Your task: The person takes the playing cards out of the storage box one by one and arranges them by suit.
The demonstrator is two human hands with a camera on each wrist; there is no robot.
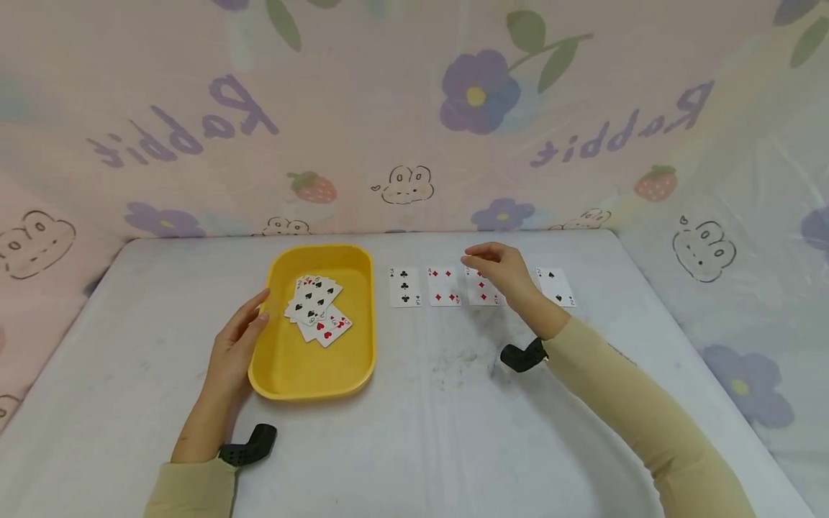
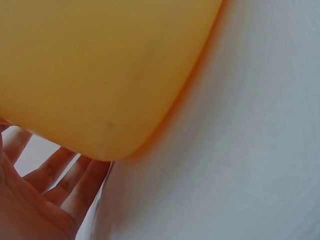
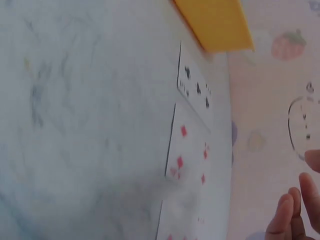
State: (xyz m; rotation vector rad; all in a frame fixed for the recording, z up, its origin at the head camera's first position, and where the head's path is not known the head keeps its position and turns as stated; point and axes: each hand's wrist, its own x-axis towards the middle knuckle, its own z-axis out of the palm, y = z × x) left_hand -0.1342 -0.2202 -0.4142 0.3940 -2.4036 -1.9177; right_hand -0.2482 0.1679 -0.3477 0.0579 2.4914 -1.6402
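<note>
My left hand [image 1: 236, 345] touches the left side of a yellow tray [image 1: 311, 381], its thumb and index fingertip at the rim. In the left wrist view the other fingers [image 2: 65, 175] reach fairly straight to the tray's outer wall. A loose pile of playing cards [image 1: 315, 298] lies in the tray, a spade card on top and hearts beneath. Above a row of face-up cards is my right hand [image 1: 508, 277], fingers loosely bent, with no card visible in them. It partly covers a diamond card [image 1: 481, 289]; left of that lies the four of diamonds [image 1: 444, 286].
The three of clubs [image 1: 404, 288] lies at the row's left end, beside the tray. Right of my right hand is the two of spades [image 1: 557, 288]. A white cloth covers the table [image 1: 421, 432]; a patterned curtain [image 1: 363, 108] stands behind it.
</note>
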